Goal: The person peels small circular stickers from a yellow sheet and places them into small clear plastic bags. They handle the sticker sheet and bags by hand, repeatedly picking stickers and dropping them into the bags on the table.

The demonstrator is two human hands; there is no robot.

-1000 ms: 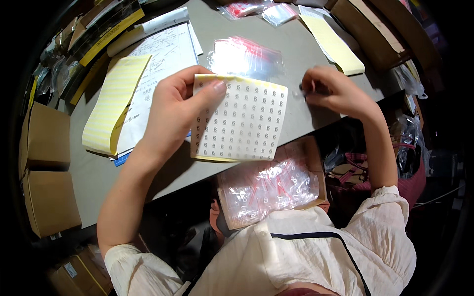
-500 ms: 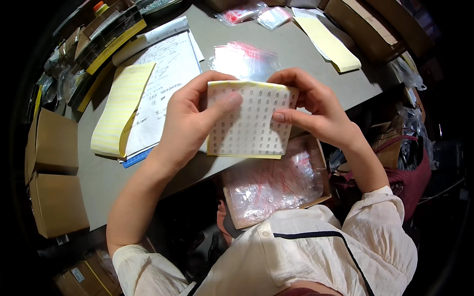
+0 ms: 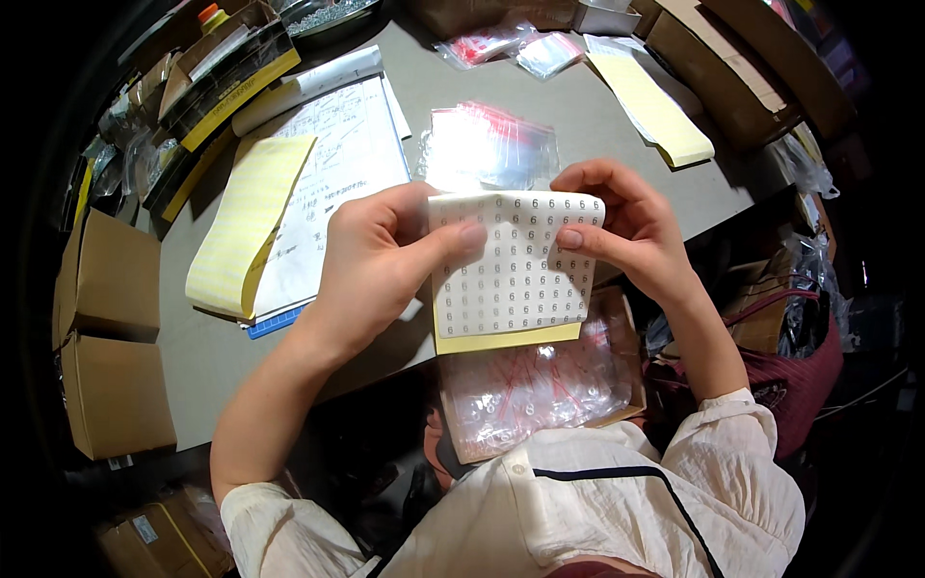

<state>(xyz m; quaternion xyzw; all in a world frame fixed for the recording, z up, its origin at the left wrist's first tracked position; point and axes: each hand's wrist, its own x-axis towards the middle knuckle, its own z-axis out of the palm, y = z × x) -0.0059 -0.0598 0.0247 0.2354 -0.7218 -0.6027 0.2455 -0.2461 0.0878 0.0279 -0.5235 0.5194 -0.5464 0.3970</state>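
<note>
Between my two hands is a white sheet of small printed stickers (image 3: pixel 515 275), its top edge bent over and a yellow strip (image 3: pixel 511 343) showing beneath its lower edge. My left hand (image 3: pixel 381 255) pinches the sheet's left side, thumb on the front and fingers behind. On the other side, my right hand (image 3: pixel 631 231) grips the upper right part, thumb pressed to the face and index finger curled over the top. Just beyond the sheet lies a stack of clear zip bags (image 3: pixel 487 149) with red closures. Below it, an open carton (image 3: pixel 621 414) holds clear bags with red lines (image 3: pixel 525 390).
Left on the grey table (image 3: pixel 202 376) are a folded yellow label strip (image 3: pixel 246 236) and handwritten papers (image 3: pixel 352 135). Cardboard boxes (image 3: pixel 116 270) stand at the left edge. Far right are another yellow strip (image 3: pixel 655 111) and a carton (image 3: pixel 718 72); more bags (image 3: pixel 549 53) lie at the back.
The sticker sheet and both hands sit slightly lower and further right in view. More of the yellow strip shows below the white sheet. Both hands keep their hold.
</note>
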